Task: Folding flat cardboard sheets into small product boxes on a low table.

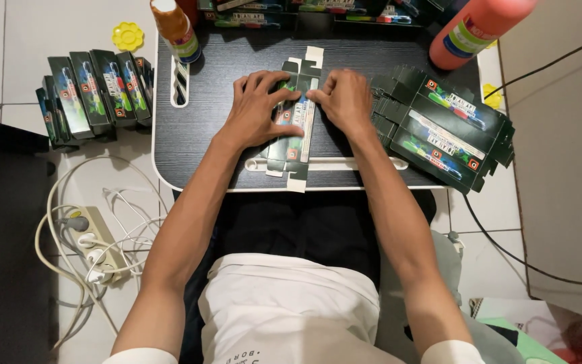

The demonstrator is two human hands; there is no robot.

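Flat on the small black lap table [210,108] lay an unfolded dark carton blank [296,128], pressed under both hands. Its left half was pinned by the spread fingers of the left hand [257,108], while the right hand [346,100] pinched its long side flap (fingers curled tight). Just beside it sat a stack of flat blanks [449,131], with folded boxes [95,91] on the floor.

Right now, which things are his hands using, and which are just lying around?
In use:
left hand
right hand
flat carton pressed under both hands
small black table
stack of flat cartons
folded boxes on the floor

Lying about:
power strip
yellow flower-shaped lid
red bottle
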